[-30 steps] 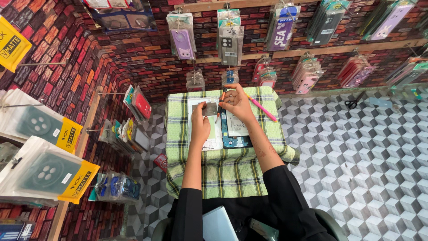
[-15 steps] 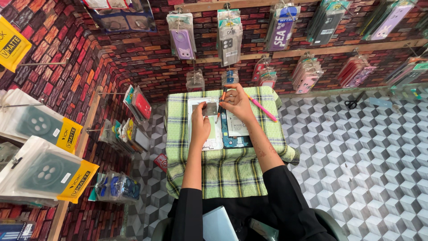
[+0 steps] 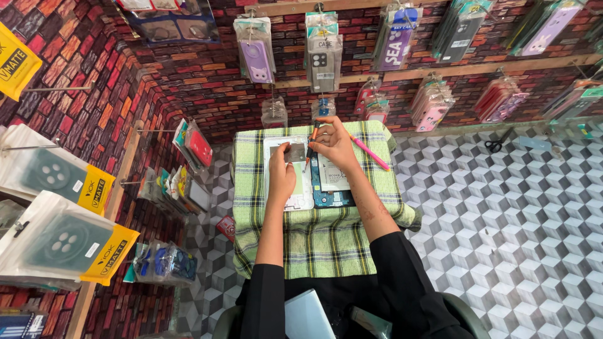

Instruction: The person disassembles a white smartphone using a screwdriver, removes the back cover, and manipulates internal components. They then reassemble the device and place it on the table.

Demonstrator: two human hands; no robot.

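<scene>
We are working at a small tabletop (image 3: 314, 251) covered in a green and yellow checked cloth, set against a brick-patterned wall hung with packaged phone cases (image 3: 324, 53). Toward the far edge of the tabletop lies a white phone back cover (image 3: 300, 199), and just beside it on the right lies the opened phone (image 3: 331, 188), its blue circuit board showing along the near end and a pale battery filling most of its body. By our judgement the work is well into the disassembly: the back is already off and set aside, a part is out of the body, and the board and battery remain seated in the frame. Our left hand (image 3: 282, 177) rests on the white cover, its fingers closed on a small grey metal plate (image 3: 294, 152) held up over the far part of the cover. Our right hand (image 3: 334, 143) is at the phone's far end, fingers pinched together around an orange-handled screwdriver (image 3: 311, 143) pointing down; its tip is too small to make out. A pink pen-like tool (image 3: 370, 153) lies loose near the far right corner.
</scene>
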